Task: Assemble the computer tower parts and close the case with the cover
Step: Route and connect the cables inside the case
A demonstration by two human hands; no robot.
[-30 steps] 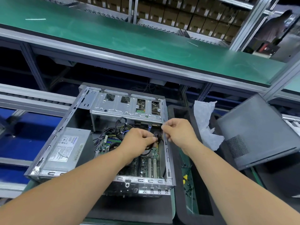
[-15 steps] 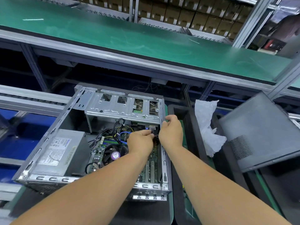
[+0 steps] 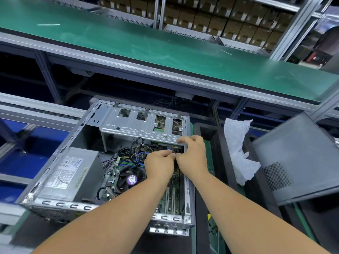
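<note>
The open computer case (image 3: 55,158) lies on its side with its inside facing up. Inside it sit a grey power supply (image 3: 73,173), a motherboard with a CPU fan (image 3: 130,177) and a metal drive cage (image 3: 139,125) at the far end. My left hand (image 3: 159,165) and my right hand (image 3: 192,156) meet under the cage's right end, both pinching a black cable connector (image 3: 173,153) with curled fingers. The dark grey side cover (image 3: 297,158) leans tilted at the right.
Black foam trays (image 3: 211,136) stand right of the case, with crumpled white wrapping (image 3: 238,151) between them and the cover. A green conveyor belt (image 3: 165,48) runs across above. Bundled black and blue cables (image 3: 137,153) lie beside my left hand.
Both hands have reached deeper into the case toward the drive cage, still together on the connector. The view has shifted so the case sits more to the left.
</note>
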